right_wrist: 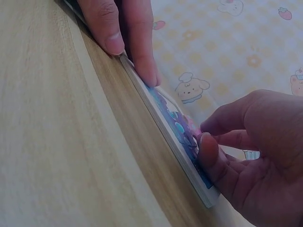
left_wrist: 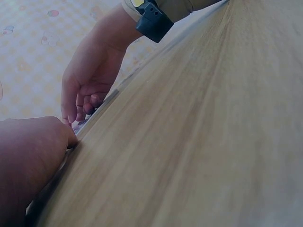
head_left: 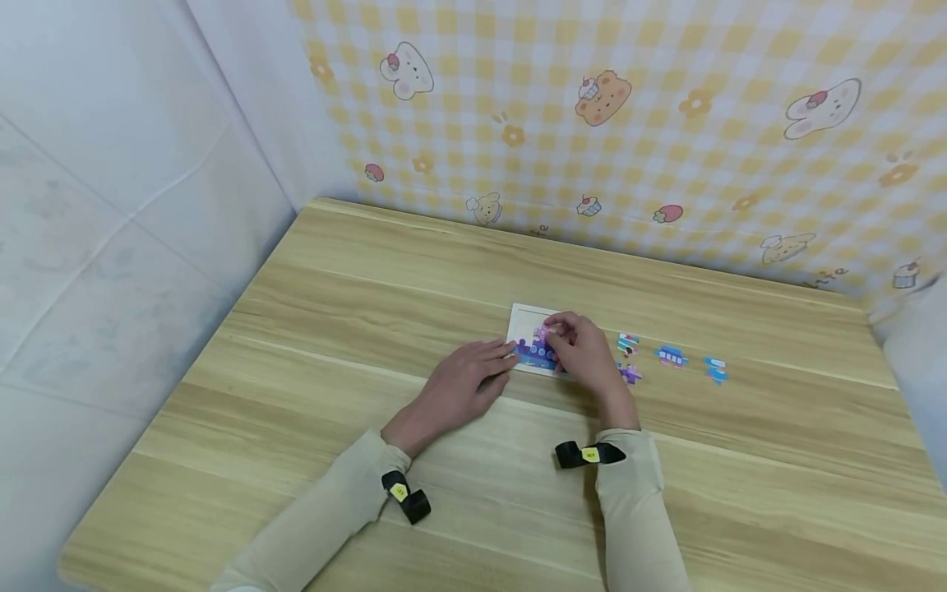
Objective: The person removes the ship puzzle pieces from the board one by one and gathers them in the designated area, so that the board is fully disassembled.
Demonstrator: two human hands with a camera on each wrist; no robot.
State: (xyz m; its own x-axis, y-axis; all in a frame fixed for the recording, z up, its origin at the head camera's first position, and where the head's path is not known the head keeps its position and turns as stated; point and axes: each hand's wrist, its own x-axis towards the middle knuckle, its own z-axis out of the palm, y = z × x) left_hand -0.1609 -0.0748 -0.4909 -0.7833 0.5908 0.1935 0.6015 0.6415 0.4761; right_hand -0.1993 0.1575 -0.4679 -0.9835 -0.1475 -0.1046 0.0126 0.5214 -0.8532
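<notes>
A small white-framed jigsaw board [head_left: 527,308] lies on the table, its lower part filled with a blue and purple picture. My left hand [head_left: 469,380] rests at the board's left edge with fingers extended. In the right wrist view its thumb [right_wrist: 113,43] is against the side and a finger [right_wrist: 147,71] presses the top. My right hand [head_left: 588,353] is over the board's right part, pinching a pink puzzle piece [head_left: 543,332] between thumb and fingers close above the picture. That hand hides the board's right side.
Loose puzzle pieces lie right of the board: a striped one [head_left: 628,344], a purple one [head_left: 631,373], a blue and purple one [head_left: 671,355] and a light blue one [head_left: 716,370]. The wooden table [head_left: 333,329] meets a yellow checked cloth [head_left: 459,123] behind.
</notes>
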